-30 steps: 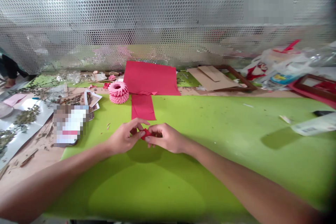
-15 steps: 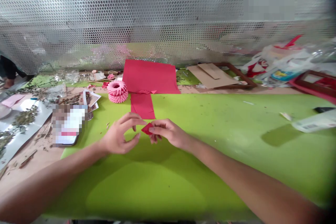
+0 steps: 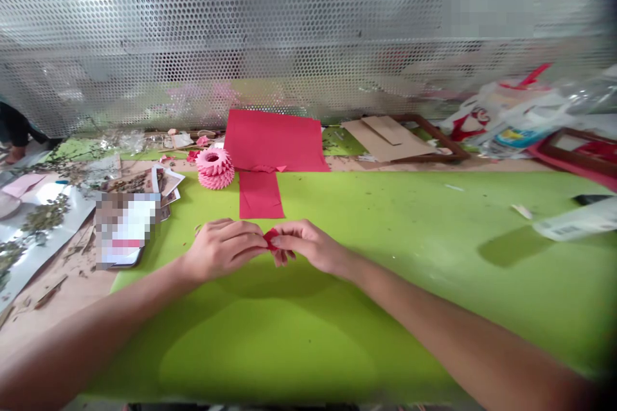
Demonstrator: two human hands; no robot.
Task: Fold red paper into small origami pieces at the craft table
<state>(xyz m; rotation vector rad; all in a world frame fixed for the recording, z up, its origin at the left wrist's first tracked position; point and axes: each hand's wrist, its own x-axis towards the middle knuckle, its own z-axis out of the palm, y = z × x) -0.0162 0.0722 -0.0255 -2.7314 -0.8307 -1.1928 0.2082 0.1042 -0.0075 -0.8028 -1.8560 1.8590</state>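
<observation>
Paper piece (image 3: 270,237), red | right hand (image 3: 315,248): still pinching | left hand (image 3: 219,250): spread earlier, now pinching its left end

The light is moderately bright, with pale glare across the far perforated metal panel (image 3: 270,13), strongest toward its left, and on the white sheet (image 3: 83,205) at left. A soft shadow lies on the green mat (image 3: 385,218) below the left hand (image 3: 224,247) and right hand (image 3: 311,247); another stretches left from the bottle (image 3: 581,221). Folds in the small red paper (image 3: 270,239) blur together. Wide-angle distortion stretches the near forearms, the right edge darkens, and mosaic blocks mask the smartphone (image 3: 128,231).
</observation>
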